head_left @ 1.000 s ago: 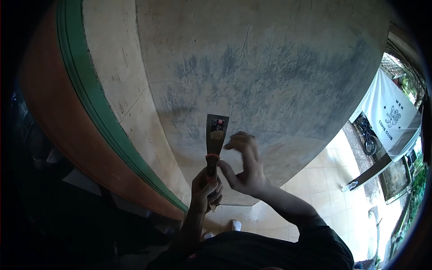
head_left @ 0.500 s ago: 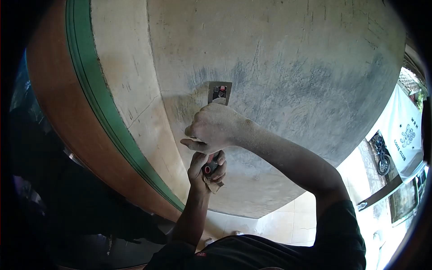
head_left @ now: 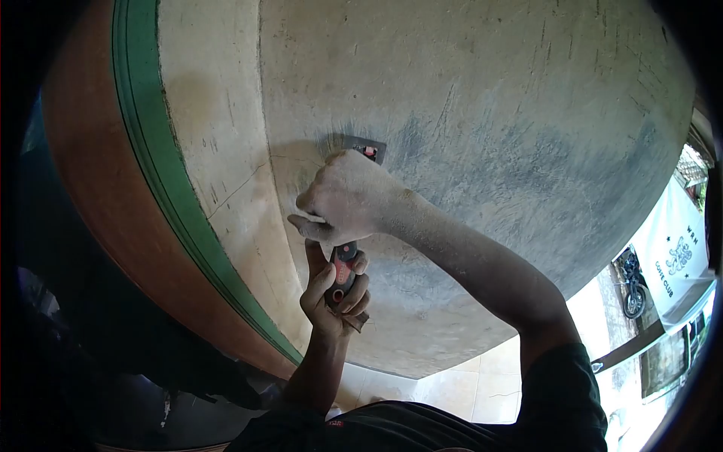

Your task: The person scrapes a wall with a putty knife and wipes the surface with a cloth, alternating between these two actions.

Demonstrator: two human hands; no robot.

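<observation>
A metal scraper [head_left: 364, 147] with a red and black handle stands upright against a pale plastered wall [head_left: 482, 98]. My left hand [head_left: 335, 290] is wrapped around the handle, low down. My right hand [head_left: 345, 200] lies over the blade, fingers pressing it flat to the wall; only the blade's top edge shows above the knuckles. Both hands and the right forearm are dusted with pale powder. A small scrap of something pale sticks out under my left palm.
Grey smeared patches mark the wall around the blade. A green strip [head_left: 162, 173] and brown wooden frame [head_left: 90, 188] run along the left. At lower right lie a tiled floor [head_left: 459, 384], a parked motorcycle [head_left: 635, 282] and a white banner [head_left: 681, 252].
The scraper has travelled up the wall. My right hand, loose beside the blade a second ago, came down over it and now presses it; my left hand followed upward on the handle.
</observation>
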